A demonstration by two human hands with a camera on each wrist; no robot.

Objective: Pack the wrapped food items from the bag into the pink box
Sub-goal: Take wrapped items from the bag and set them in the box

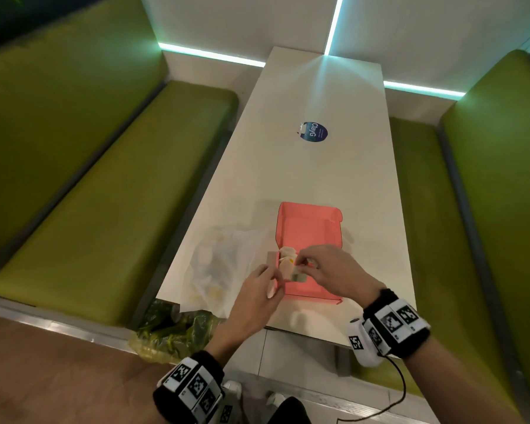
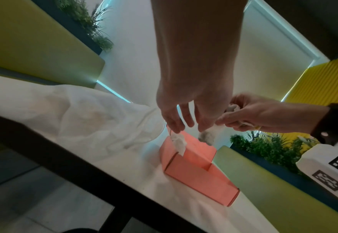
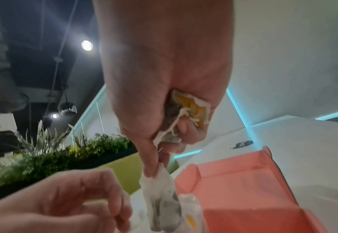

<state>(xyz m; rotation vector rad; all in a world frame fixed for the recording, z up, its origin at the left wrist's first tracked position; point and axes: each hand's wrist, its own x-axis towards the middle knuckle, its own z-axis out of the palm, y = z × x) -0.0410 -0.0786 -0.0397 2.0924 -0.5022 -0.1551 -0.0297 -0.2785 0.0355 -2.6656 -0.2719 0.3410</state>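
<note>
The pink box (image 1: 308,240) lies open on the bench (image 1: 318,166) straight ahead of the person, at about twelve o'clock from the two hands, its lid flap folded back to the far side so the tray takes items from above. The bag (image 1: 224,264), thin and translucent, sprawls at about nine o'clock from the box, close enough that each item needs only a short carry. The right hand (image 1: 328,270) holds one wrapped food item (image 3: 190,108) bunched in its curled fingers (image 3: 182,129), while thumb and forefinger pinch a second one (image 3: 160,197) by the twisted top of its wrap, letting it hang over the near left corner of the box, probably so it can be lowered in without crushing. The left hand (image 1: 257,296) meets it from seven o'clock, its fingers (image 2: 172,121) loosely bent at the box's left wall; whether they grip the wrap or only steady it I cannot tell. A round dark sticker (image 1: 314,132) sits farther up the bench at twelve o'clock.
</note>
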